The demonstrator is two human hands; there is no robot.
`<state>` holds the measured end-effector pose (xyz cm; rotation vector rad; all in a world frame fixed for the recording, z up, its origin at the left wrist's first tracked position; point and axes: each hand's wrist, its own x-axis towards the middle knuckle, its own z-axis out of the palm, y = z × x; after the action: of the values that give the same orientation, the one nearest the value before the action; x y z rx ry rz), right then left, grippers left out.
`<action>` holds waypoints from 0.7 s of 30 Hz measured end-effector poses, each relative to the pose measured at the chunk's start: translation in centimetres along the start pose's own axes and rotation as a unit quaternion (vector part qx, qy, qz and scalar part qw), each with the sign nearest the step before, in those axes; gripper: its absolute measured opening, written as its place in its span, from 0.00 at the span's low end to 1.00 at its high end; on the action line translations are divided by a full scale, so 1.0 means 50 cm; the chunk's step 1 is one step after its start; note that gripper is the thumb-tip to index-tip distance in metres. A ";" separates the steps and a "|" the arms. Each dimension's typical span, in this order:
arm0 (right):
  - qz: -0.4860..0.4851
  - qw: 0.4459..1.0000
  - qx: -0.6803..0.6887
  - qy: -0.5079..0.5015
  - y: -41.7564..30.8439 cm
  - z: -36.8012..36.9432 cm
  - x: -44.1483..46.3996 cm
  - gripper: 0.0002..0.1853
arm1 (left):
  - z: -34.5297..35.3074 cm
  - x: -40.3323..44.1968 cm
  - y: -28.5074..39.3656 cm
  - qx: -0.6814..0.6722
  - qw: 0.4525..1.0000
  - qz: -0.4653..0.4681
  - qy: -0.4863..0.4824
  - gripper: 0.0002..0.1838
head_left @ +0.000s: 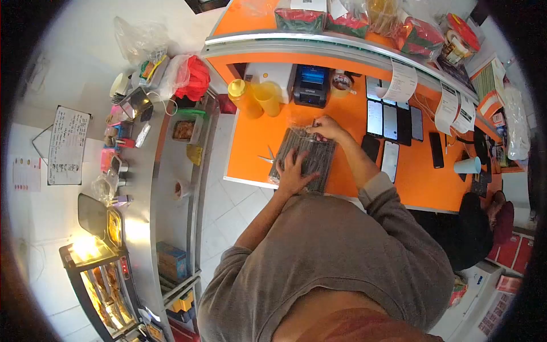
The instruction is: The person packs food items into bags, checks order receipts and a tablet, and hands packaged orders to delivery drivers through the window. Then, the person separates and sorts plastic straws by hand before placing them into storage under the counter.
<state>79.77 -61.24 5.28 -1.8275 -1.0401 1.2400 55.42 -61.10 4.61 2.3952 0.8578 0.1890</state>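
Observation:
On the orange counter lies a flat bundle of dark, thin sticks or straws [322,161] in clear plastic wrapping. My left hand [293,171] rests on top of the bundle with its fingers spread. At the bundle's far end, my right hand [326,127] has its fingers closed on the clear plastic wrapping [302,126]. Beside the bundle, to the left, is a pair of scissors [268,155], its blades apart and the rest hidden under the bundle or hand.
Several phones [390,121] lie right of the bundle on the orange counter [250,165]. Behind it stand yellow bottles [245,98] and a small black printer [311,85]. A blue cup [468,166] is farther right, near another person's hand [494,210]. Paper receipts hang from the shelf.

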 end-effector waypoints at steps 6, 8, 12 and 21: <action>-0.078 0.992 -0.076 0.057 -0.156 -0.049 -0.104 0.12 | -0.105 0.204 0.046 -0.065 0.994 0.043 0.079 0.43; -0.187 0.975 -0.064 0.105 -0.147 -0.060 -0.085 0.12 | -0.100 0.272 0.037 -0.212 0.973 0.075 -0.049 0.34; -0.238 0.963 -0.034 0.126 -0.182 -0.087 -0.096 0.11 | -0.048 0.324 0.042 -0.471 0.866 0.119 -0.116 0.13; -0.285 0.890 -0.019 0.356 -0.252 0.000 -0.136 0.14 | -0.173 0.306 0.090 -0.592 0.791 0.154 -0.027 0.06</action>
<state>75.28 -61.69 18.85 -1.6146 -1.0402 0.1628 67.10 -50.31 13.37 1.2843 0.1456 0.5814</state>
